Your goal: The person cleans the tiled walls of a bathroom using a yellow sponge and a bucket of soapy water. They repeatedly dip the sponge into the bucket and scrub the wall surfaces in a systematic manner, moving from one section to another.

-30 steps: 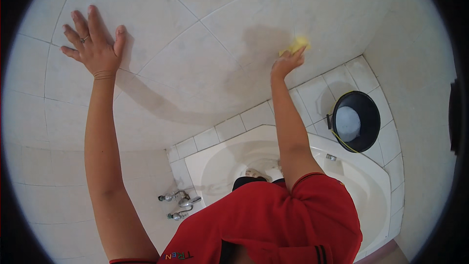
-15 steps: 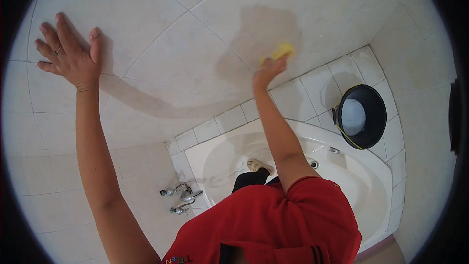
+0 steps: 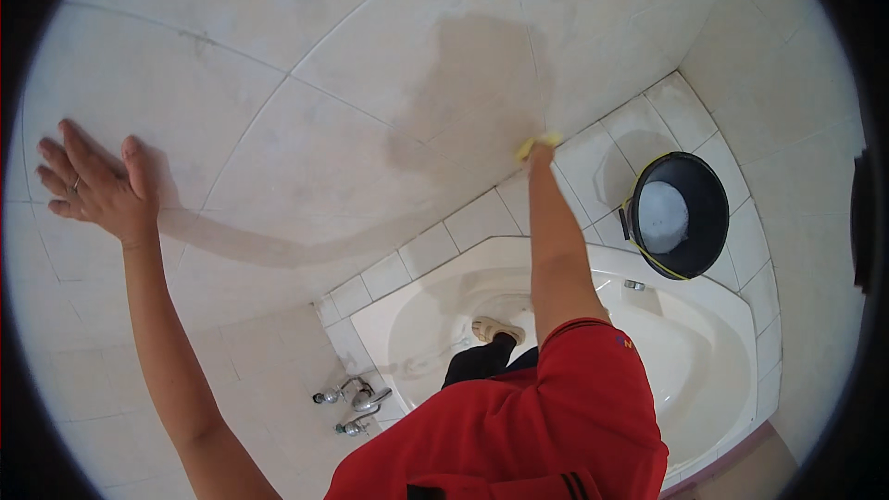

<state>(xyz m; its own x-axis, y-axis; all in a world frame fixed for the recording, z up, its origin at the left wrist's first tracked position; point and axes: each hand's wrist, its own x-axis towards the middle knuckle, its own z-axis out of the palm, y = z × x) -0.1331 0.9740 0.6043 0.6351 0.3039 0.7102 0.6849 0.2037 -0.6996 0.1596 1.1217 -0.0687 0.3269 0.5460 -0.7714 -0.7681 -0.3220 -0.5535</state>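
Observation:
My left hand lies flat against the tiled wall, fingers spread, with a ring on one finger. Low on that wall, close above the tiled ledge, my right hand presses a yellow sponge to the tiles. Only the sponge's edges show beside the hand, and my fingers are mostly hidden. On the ledge to the right stands a black bucket with a yellow handle, holding whitish foamy water.
Below me is a white corner bathtub; one foot in a beige clog stands in it. Chrome taps project from the lower left wall. A dark object sits at the far right edge.
My right hand with the sponge has moved down the wall, nearer the ledge. My left hand stays flat on the wall; it appears lower and further left as the view has shifted.

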